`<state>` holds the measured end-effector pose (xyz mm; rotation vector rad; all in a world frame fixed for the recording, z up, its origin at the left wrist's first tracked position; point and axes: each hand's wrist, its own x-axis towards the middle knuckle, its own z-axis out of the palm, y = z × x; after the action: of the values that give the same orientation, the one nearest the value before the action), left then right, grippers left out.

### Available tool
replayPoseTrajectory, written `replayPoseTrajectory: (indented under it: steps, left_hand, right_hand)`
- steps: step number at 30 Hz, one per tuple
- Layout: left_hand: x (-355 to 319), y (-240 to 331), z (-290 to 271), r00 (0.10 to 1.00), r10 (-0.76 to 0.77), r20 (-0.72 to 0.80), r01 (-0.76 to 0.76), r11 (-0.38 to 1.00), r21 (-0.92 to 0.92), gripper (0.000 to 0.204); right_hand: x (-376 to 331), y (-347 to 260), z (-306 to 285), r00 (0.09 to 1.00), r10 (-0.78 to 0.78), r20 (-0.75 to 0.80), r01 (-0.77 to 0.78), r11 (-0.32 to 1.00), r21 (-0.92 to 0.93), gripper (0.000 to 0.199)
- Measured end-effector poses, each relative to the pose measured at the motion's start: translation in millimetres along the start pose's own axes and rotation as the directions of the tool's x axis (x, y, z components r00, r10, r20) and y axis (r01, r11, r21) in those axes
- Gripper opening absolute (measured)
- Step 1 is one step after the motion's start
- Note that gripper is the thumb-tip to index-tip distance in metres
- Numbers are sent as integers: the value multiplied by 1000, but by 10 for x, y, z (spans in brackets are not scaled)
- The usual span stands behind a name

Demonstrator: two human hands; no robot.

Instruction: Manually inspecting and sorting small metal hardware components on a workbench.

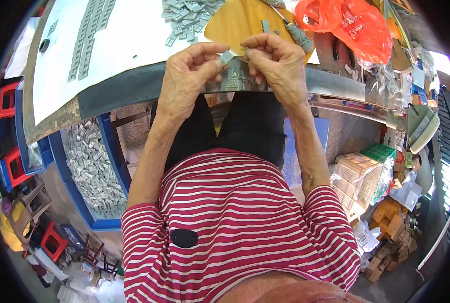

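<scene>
At the table's front edge, my left hand (188, 73) pinches a small flat grey rectangular piece (227, 56) between thumb and fingers. My right hand (281, 64) is just to the right of it, apart from the left, with thumb and forefinger closed together; whatever they may hold is too small to make out. Beyond the hands lies a yellow-brown cloth or pad (235, 25). A heap of similar grey pieces (188, 16) is spread to its left. On the pad rest a tool with a grey wrapped handle (298, 36) and another small grey piece (265, 25).
Long rows of grey pieces (87, 43) lie on the white table covering (129, 35), near a dark ring (44, 45). A red plastic bag (356, 28) and black-handled pliers (344, 52) are at the right. Below left stands a blue bin (116, 156) full of grey pieces.
</scene>
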<state>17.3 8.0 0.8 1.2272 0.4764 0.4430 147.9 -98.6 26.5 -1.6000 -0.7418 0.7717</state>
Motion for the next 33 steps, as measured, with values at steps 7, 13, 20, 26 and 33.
replayPoseTrajectory:
  steps: [7, 13, 20, 26, 33]
  left_hand:
    - [-31, -2, -45, 1000, -9, -9, 9, 997, -75, 23]
    - [-67, 24, -71, 1000, 17, 4, -16, 996, -84, 25]
    - [-77, 31, -38, 1000, 14, 20, -11, 991, -133, 26]
    - [-92, 29, -17, 1000, 14, 0, -14, 984, -178, 23]
    - [-111, 32, -9, 1000, 5, -28, -11, 975, -223, 25]
  right_hand:
    - [74, -26, 13, 999, 24, 29, -28, 987, 155, 11]
    - [149, 14, -58, 992, 35, 122, -71, 950, 306, 13]
    - [96, -12, -59, 994, -9, 105, -1, 995, 96, 13]
    - [58, -52, -71, 998, 30, 51, -34, 996, 86, 15]
    - [14, -28, 23, 992, 46, 120, -67, 983, 172, 13]
